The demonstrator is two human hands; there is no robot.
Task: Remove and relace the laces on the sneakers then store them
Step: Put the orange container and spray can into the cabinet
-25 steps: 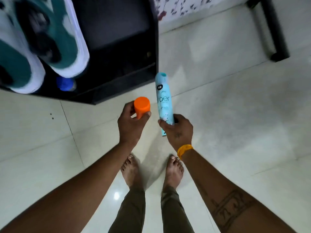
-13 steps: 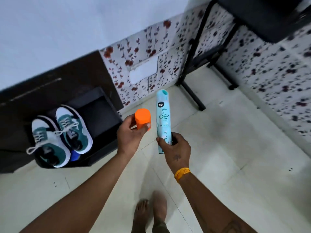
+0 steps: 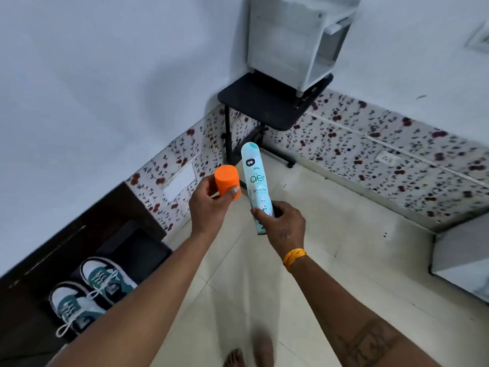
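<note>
A: What sits at the far left?

B: A pair of green-and-white laced sneakers (image 3: 91, 295), side by side on a dark low shelf (image 3: 148, 250) against the wall, white laces threaded and tied. No hand touches them.

A: And moving toward the middle?

B: The left hand (image 3: 209, 210) grips a small orange plastic cylinder-shaped cap (image 3: 227, 182), its fingers (image 3: 234, 191) curled round the cap with the thumb pressed on its side.

A: Just to its right?

B: A tall pale-blue aerosol spray can (image 3: 257, 186) marked "aer", held nearly upright and just beside the cap, not touching it. The right hand (image 3: 283, 225) wraps its fingers around the can's lower part. A yellow band (image 3: 294, 258) circles that wrist.

A: Beyond the hands?

B: A black counter on thin metal legs (image 3: 270, 102) stands in the corner, carrying a white boxy appliance (image 3: 291, 41). A floral-patterned tile strip (image 3: 383, 154) runs along the wall base. Farther right, a white block (image 3: 465, 260) shows at the edge. Bare feet (image 3: 248, 356) stand on the cream tiled floor (image 3: 344, 260).
</note>
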